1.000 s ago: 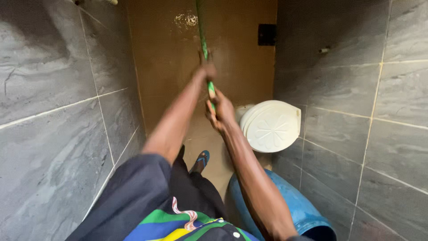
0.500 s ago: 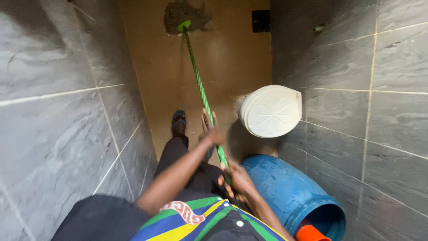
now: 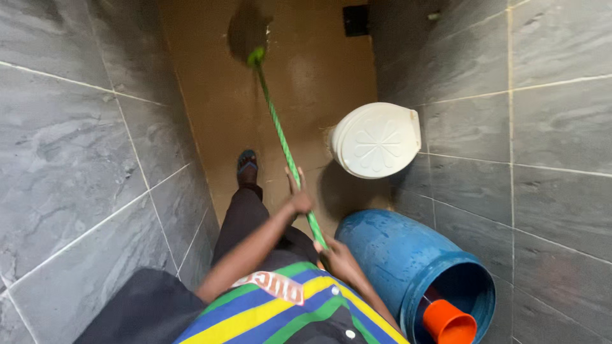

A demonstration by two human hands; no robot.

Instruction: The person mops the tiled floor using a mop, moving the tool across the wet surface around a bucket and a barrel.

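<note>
I hold a mop by its green striped handle [image 3: 278,130], which runs from my hands up and away to a dark mop head [image 3: 247,28] lying on the wet brown floor [image 3: 319,76]. My left hand [image 3: 298,199] grips the handle higher up, fingers wrapped round it. My right hand [image 3: 336,255] grips the lower end close to my striped shirt. My foot in a blue sandal [image 3: 247,164] stands on the floor just left of the handle.
A cream toilet with its lid down [image 3: 376,139] stands against the right wall. A blue plastic barrel [image 3: 408,261] sits below it, with an orange cup [image 3: 449,323] inside. Grey tiled walls close in on both sides. A black floor drain [image 3: 355,20] lies far ahead.
The mop has been drawn back: my arms, stretched out a second ago, are now bent close to my body, and the view has tilted down towards the barrel.
</note>
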